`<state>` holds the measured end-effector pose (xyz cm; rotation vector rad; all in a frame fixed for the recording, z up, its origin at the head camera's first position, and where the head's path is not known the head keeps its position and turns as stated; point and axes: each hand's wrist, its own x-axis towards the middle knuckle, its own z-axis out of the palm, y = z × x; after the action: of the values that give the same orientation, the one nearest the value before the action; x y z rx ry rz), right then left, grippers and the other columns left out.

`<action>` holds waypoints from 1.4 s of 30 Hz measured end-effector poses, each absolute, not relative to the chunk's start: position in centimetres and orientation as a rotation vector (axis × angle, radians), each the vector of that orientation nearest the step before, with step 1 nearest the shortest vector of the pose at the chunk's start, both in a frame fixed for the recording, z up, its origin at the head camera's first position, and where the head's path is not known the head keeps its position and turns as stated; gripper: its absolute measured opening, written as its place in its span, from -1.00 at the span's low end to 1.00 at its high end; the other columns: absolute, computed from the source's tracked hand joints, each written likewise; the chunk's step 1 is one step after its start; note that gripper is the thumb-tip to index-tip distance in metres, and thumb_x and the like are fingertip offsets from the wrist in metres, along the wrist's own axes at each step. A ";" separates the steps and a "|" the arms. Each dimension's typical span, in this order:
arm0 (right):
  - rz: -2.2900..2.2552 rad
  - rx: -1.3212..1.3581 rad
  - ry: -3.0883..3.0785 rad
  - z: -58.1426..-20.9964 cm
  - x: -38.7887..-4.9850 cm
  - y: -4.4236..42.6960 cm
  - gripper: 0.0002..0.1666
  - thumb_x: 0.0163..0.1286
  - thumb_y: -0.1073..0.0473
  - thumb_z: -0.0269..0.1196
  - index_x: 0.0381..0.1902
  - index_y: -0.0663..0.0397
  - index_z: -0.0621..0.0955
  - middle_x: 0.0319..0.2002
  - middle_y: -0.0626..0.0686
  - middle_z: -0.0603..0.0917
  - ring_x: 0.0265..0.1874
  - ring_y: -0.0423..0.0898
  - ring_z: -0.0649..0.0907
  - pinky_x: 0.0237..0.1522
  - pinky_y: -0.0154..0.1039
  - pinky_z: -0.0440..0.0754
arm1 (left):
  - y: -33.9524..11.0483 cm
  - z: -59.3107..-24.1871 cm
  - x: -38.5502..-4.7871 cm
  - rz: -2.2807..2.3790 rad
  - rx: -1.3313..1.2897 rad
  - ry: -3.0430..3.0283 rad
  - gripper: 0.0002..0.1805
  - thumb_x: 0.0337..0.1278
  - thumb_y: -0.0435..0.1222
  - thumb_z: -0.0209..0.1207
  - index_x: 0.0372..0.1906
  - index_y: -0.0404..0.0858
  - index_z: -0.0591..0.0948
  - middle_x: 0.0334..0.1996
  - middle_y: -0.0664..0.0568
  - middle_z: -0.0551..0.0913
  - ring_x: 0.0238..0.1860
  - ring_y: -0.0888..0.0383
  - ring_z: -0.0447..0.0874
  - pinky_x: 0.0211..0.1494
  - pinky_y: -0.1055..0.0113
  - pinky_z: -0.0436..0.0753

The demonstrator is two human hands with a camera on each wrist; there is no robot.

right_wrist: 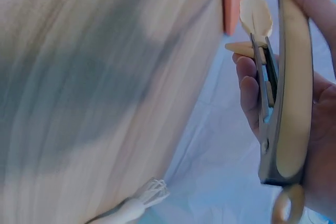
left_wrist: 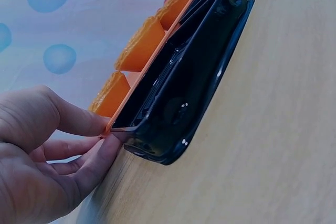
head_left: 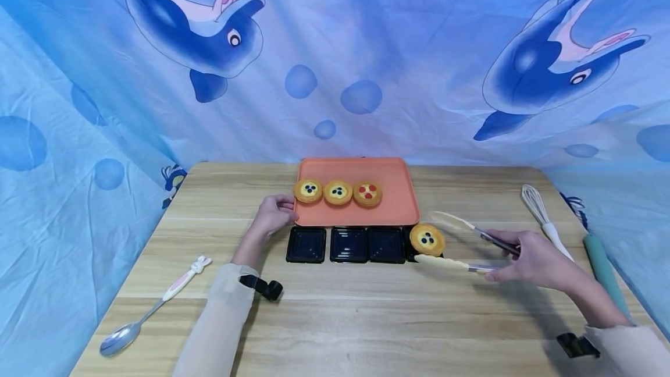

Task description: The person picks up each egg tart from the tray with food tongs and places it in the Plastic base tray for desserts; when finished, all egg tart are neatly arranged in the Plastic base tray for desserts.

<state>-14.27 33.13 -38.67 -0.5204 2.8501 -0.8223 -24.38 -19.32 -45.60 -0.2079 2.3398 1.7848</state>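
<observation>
My left hand (head_left: 274, 214) pinches the left edge of the orange tray (head_left: 392, 191) between thumb and fingers, as the left wrist view also shows. Three tarts stand in a row on the tray: two with blue dots (head_left: 307, 191) (head_left: 337, 192) and one with red dots (head_left: 367, 194). Black square containers (head_left: 306, 245) line up in front of it. A tart with blue dots (head_left: 427, 239) sits at the rightmost container, between the spread arms of the tongs (head_left: 444, 261). My right hand (head_left: 534, 260) holds the tongs, fingers curled round them.
A spoon (head_left: 152, 310) with a white and pink handle lies at the left of the table (head_left: 366, 330). To the right are a white whisk (head_left: 546, 220) and a green roller (head_left: 607, 275). A blue dolphin-print cloth (head_left: 324, 45) hangs behind the table.
</observation>
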 end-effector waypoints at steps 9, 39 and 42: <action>-0.767 -0.497 2.921 -36.9 -14.3 33.5 0.18 -0.09 -0.19 0.60 0.39 0.27 0.41 -0.21 0.12 0.69 -0.30 0.04 0.62 -0.48 -0.28 0.48 | -19.3 -45.6 -24.3 1.758 -0.207 2.376 -0.50 0.00 -0.65 0.20 0.15 -0.54 0.49 -0.06 -0.31 0.57 -0.18 0.00 0.62 -0.23 0.37 0.68; -0.785 -0.672 2.832 -36.2 -25.9 23.6 0.20 -0.10 -0.24 0.59 0.36 0.34 0.42 -0.52 0.01 0.55 -0.61 -0.13 0.39 -0.53 -0.23 0.39 | -19.4 -46.0 -24.2 1.816 -0.214 2.346 -0.49 -0.02 -0.65 0.19 0.14 -0.52 0.50 -0.05 -0.29 0.57 -0.15 -0.02 0.61 -0.21 0.35 0.69; -0.789 -0.643 2.784 -37.2 -26.5 22.8 0.23 -0.10 -0.24 0.59 0.38 0.34 0.39 -0.69 -0.05 0.35 -0.72 -0.16 0.21 -0.64 -0.27 0.24 | -19.4 -46.0 -24.2 1.825 -0.220 2.325 -0.49 -0.02 -0.66 0.17 0.15 -0.52 0.49 -0.04 -0.29 0.57 -0.14 -0.02 0.61 -0.22 0.34 0.69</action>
<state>-26.48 22.84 -37.21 -0.6432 2.7836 -0.7888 -24.22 -19.38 -46.02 -0.2205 2.3251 1.8252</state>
